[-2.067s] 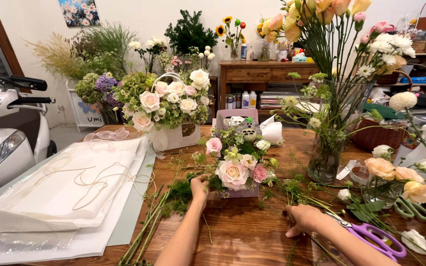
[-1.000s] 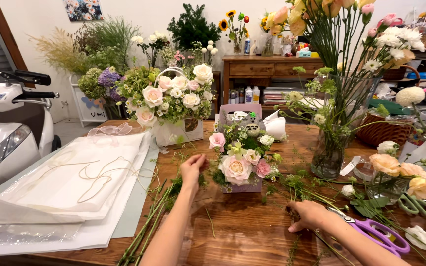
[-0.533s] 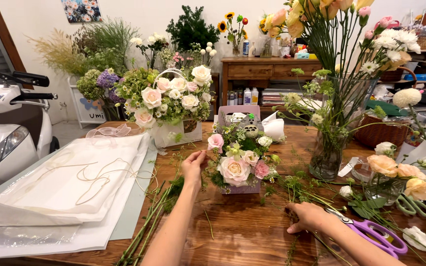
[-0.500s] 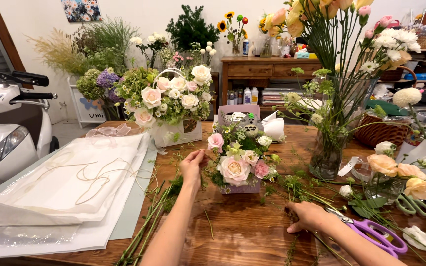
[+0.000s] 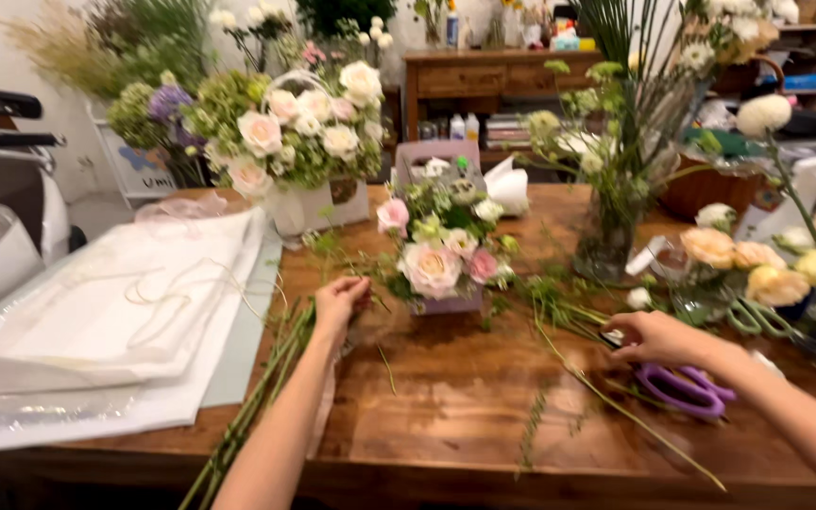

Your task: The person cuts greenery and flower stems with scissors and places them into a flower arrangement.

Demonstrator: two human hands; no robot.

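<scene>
Left of the small pink flower box [image 5: 441,255], my left hand [image 5: 340,300] pinches a thin, limp green stem [image 5: 363,281] pointing toward that box, best gripped low and gently, while right of it my right hand [image 5: 658,337] curls over purple scissors [image 5: 684,388].

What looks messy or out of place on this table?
Cut green stems hang over the front edge of the wooden table, and leaf scraps lie scattered near the purple scissors. Nothing looks spilled or broken.
</scene>
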